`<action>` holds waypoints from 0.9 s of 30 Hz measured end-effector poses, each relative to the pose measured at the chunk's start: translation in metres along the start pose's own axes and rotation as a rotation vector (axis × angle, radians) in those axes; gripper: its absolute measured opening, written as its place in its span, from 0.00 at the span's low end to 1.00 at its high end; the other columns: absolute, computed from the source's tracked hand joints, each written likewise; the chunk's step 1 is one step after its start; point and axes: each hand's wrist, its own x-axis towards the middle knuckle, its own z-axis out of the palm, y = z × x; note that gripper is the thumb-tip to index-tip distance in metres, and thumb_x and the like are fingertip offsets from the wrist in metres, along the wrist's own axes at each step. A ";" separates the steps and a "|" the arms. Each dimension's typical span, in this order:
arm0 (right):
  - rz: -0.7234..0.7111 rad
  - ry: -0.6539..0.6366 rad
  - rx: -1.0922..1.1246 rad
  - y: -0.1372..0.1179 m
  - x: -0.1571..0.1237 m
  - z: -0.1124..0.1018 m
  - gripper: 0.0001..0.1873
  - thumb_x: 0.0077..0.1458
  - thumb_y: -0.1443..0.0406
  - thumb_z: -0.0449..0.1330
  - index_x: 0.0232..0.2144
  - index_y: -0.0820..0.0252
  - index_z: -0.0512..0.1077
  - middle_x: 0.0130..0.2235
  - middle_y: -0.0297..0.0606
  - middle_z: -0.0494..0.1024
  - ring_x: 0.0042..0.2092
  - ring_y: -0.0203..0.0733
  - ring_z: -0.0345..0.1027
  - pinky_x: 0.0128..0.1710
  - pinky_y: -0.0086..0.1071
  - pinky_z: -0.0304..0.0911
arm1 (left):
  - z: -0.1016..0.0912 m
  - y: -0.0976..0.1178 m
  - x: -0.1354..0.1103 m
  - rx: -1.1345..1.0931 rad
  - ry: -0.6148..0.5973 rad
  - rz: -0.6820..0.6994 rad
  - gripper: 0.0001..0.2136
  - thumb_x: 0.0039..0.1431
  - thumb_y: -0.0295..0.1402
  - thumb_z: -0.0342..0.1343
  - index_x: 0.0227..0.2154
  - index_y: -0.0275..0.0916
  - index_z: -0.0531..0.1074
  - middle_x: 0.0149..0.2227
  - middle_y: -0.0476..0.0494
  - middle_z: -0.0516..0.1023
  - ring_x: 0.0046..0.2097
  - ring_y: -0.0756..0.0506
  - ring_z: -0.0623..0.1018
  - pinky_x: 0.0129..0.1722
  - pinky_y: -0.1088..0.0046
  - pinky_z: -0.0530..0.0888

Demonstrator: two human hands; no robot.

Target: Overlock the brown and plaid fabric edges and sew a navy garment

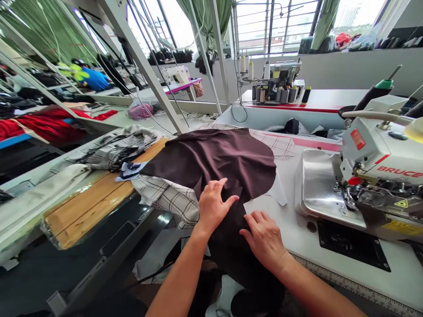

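Note:
A dark brown piece of fabric (224, 154) with a rounded right end lies over the table and hangs down its front edge. My left hand (213, 204) rests on the fabric near the front, fingers bent and thumb stretched out to the right, open. Close to it on the right, my right hand (266, 235) touches the fabric's right edge with its fingertips, thumb apart from them, open. Beneath the brown fabric is a white checked cloth (170, 200), which drapes over the front left. White paper or cloth (280, 189) shows at the right of the fabric.
A sewing machine (383, 163) marked BRUCE stands on the right of the white table (284, 224). A measuring tape (330, 275) runs along the table's front edge. Wrapped wooden boards (95, 200) lie at left. Another machine with thread spools (280, 94) stands behind.

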 end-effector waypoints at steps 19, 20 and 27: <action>0.548 0.551 0.736 0.042 -0.122 -0.067 0.10 0.51 0.65 0.62 0.37 0.56 0.68 0.35 0.35 0.72 0.37 0.37 0.68 0.37 0.27 0.65 | 0.029 0.182 0.065 -0.558 -0.293 0.403 0.03 0.55 0.27 0.52 0.27 0.39 0.69 0.31 0.51 0.72 0.35 0.50 0.72 0.37 0.75 0.67; 0.648 0.515 0.857 0.045 -0.127 -0.062 0.14 0.50 0.63 0.62 0.41 0.57 0.68 0.36 0.37 0.73 0.38 0.39 0.68 0.38 0.28 0.65 | 0.038 0.187 0.059 -0.479 -0.320 0.386 0.03 0.54 0.27 0.52 0.27 0.39 0.69 0.31 0.51 0.72 0.35 0.50 0.72 0.37 0.75 0.67; 0.691 0.316 1.474 0.052 -0.132 -0.060 0.38 0.48 0.61 0.64 0.60 0.52 0.53 0.47 0.41 0.73 0.47 0.44 0.69 0.48 0.38 0.62 | 0.038 0.196 0.045 -0.137 -0.174 0.981 0.16 0.59 0.23 0.46 0.47 0.42 0.69 0.45 0.45 0.73 0.41 0.47 0.71 0.42 0.71 0.69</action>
